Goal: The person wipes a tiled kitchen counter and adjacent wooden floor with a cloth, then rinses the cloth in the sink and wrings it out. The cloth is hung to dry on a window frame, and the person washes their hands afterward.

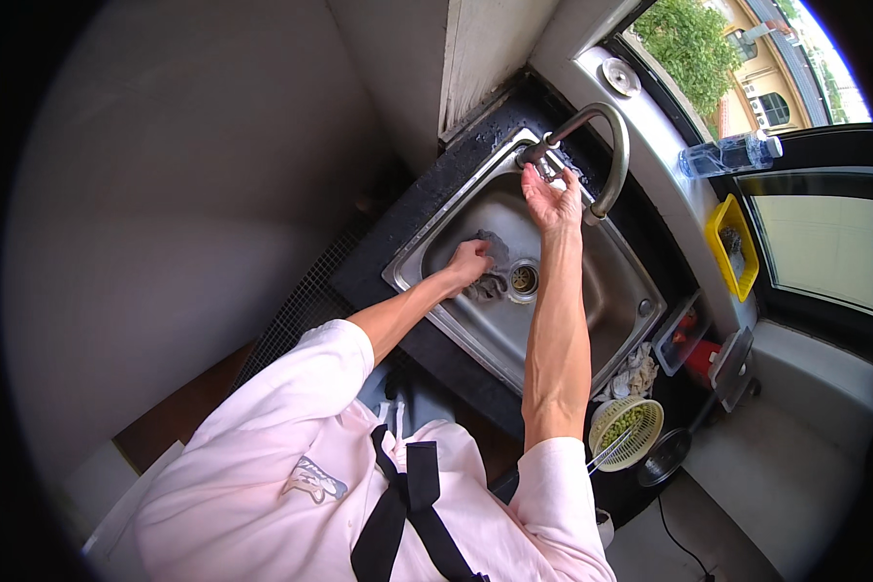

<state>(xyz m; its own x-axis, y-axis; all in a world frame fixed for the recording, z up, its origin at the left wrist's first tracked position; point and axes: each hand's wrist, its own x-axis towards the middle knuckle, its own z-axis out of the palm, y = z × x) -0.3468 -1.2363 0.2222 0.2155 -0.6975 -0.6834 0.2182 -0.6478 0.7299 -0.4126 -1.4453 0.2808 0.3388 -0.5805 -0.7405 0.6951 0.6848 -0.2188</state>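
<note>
My left hand (471, 263) is down in the stainless steel sink (618, 291), its fingers closed on a grey cloth (491, 247) that lies bunched on the basin floor. Just right of the cloth is the drain strainer (523, 279). My right hand (553, 198) reaches to the sink's back corner, palm up and fingers spread around the base of the curved metal faucet (617, 145). Its fingertips are by the shiny handle part (545, 171); whether they touch it I cannot tell. The spout arcs over to the right of my right wrist.
Right of the sink are a crumpled rag (633, 375), a yellow colander (644, 422) of green beans or peas and clear plastic containers (678, 335). A plastic bottle (731, 155), a yellow basket (711, 222) and a metal strainer (620, 76) are on the windowsill. A wall stands left.
</note>
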